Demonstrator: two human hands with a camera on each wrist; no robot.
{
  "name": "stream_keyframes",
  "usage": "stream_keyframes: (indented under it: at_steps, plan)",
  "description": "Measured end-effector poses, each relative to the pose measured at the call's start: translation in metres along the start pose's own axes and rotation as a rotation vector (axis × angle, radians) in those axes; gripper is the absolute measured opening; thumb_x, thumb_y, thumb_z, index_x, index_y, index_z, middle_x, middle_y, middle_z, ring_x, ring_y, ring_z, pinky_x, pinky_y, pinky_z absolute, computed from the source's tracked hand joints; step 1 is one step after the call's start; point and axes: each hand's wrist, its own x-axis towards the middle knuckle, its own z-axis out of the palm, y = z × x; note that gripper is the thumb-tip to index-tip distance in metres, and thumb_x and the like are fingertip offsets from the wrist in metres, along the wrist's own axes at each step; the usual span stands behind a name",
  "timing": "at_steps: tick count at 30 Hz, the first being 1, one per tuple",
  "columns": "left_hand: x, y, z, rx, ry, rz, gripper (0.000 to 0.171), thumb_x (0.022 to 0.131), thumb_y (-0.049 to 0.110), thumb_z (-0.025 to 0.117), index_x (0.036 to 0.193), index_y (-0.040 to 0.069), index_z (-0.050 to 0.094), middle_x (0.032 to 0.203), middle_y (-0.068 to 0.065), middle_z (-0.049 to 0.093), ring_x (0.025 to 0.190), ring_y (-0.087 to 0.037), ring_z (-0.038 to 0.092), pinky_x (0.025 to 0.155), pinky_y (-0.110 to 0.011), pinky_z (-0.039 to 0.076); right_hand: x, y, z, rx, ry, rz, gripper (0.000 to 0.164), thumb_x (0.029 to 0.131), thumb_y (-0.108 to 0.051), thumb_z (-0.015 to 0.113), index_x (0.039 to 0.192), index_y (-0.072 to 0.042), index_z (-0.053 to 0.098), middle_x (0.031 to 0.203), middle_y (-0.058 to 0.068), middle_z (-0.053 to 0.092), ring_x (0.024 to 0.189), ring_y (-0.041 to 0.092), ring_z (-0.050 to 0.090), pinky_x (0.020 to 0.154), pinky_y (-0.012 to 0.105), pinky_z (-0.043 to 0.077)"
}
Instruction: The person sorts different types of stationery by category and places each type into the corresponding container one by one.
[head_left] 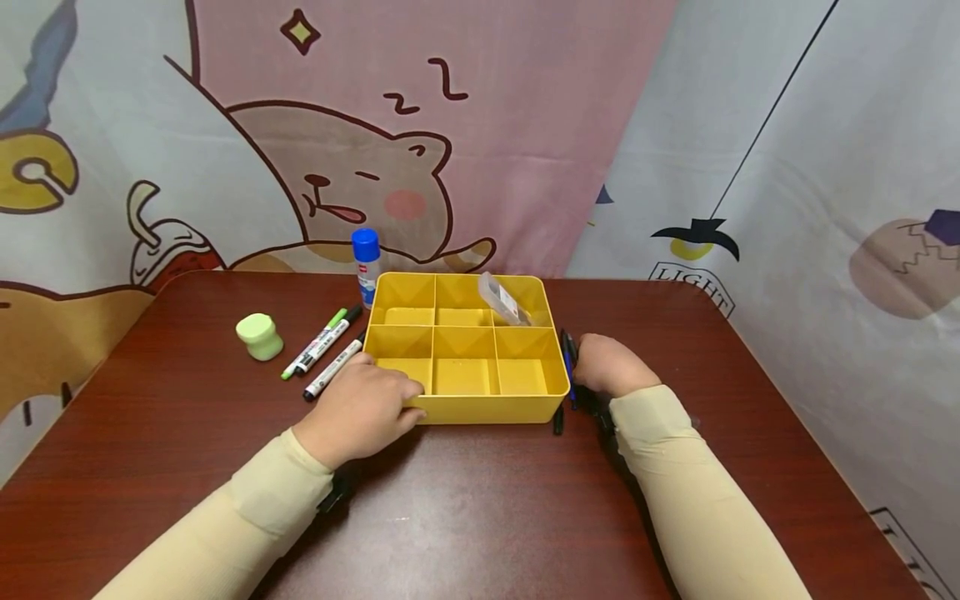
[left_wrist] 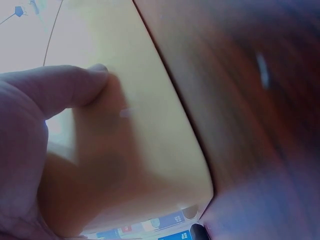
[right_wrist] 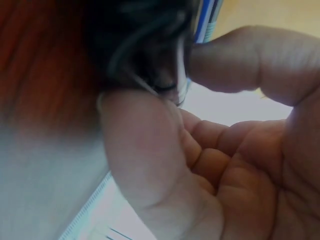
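A yellow divided box (head_left: 487, 409) stands mid-table, with a small clear plastic case (head_left: 501, 298) leaning in its back right compartment. At the box's front left corner, my left hand (head_left: 363, 408) grips the wall. The left wrist view shows the thumb (left_wrist: 75, 87) against the outer face. Just right of the box, my right hand (head_left: 611, 365) pinches a glossy black thing (right_wrist: 145, 45) between thumb and finger; it is blurred, and I cannot tell its kind. A blue pen (head_left: 573, 392) and a black pen (head_left: 558, 421) lie between this hand and the box.
Left of the box lie a green highlighter (head_left: 300, 353), a white marker with a black cap (head_left: 324, 343) and another white marker (head_left: 330, 372). A glue stick (head_left: 367, 267) with a blue cap stands behind them. Farther left sits a pale green lump (head_left: 260, 337). A printed curtain (head_left: 525, 125) hangs behind the table.
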Motion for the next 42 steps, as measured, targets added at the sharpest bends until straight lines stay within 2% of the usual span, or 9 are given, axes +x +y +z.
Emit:
stream_keyframes:
  at_steps: [10,22,25,32,42]
  plan:
    - [-0.0004,0.0,-0.0003,-0.001,0.002,0.0,0.033,0.076,0.038,0.072,0.06,0.028,0.045,0.054,0.015,0.041,0.053,-0.004,0.047,0.061,-0.039,0.032,0.0013,-0.0009,0.001,0.022,-0.027,0.035,0.011,0.074,-0.013,0.067,0.068,-0.007,0.06,0.065,0.008,0.054,0.055,0.022,0.049,0.053,0.033,0.044]
    - [0.0003,0.0003,0.0,-0.004,-0.002,0.0,0.033,0.076,0.038,0.072,0.061,0.027,0.045,0.054,0.015,0.042,0.054,-0.004,0.047,0.061,-0.039,0.032,0.0021,0.0011,0.0016,0.024,-0.02,0.021,0.011,0.076,-0.014,0.065,0.076,-0.004,0.059,0.068,0.009,0.055,0.055,0.022,0.05,0.051,0.032,0.045]
    - [0.0001,0.0004,0.0002,-0.002,-0.008,-0.004,0.033,0.076,0.038,0.072,0.061,0.028,0.045,0.054,0.015,0.042,0.054,-0.004,0.047,0.062,-0.039,0.032,0.0016,0.0009,0.0011,0.016,-0.016,0.019,0.014,0.075,-0.013,0.064,0.082,-0.002,0.058,0.071,0.01,0.055,0.056,0.022,0.05,0.052,0.032,0.045]
    - [0.0,0.0001,0.0011,0.008,-0.017,0.001,0.032,0.076,0.04,0.071,0.062,0.027,0.045,0.055,0.014,0.044,0.054,-0.004,0.047,0.062,-0.039,0.031,-0.0026,-0.0012,-0.0002,0.012,0.01,0.011,0.041,0.076,-0.016,0.065,0.106,0.007,0.049,0.08,0.013,0.056,0.062,0.024,0.052,0.059,0.036,0.046]
    - [0.0002,0.0004,0.0008,0.004,-0.016,0.003,0.033,0.077,0.04,0.071,0.061,0.027,0.044,0.055,0.014,0.042,0.054,-0.004,0.047,0.062,-0.039,0.031,-0.0039,-0.0018,-0.0025,0.0,0.038,0.043,0.045,0.081,-0.015,0.059,0.116,0.009,0.044,0.086,0.016,0.059,0.068,0.025,0.055,0.067,0.041,0.05]
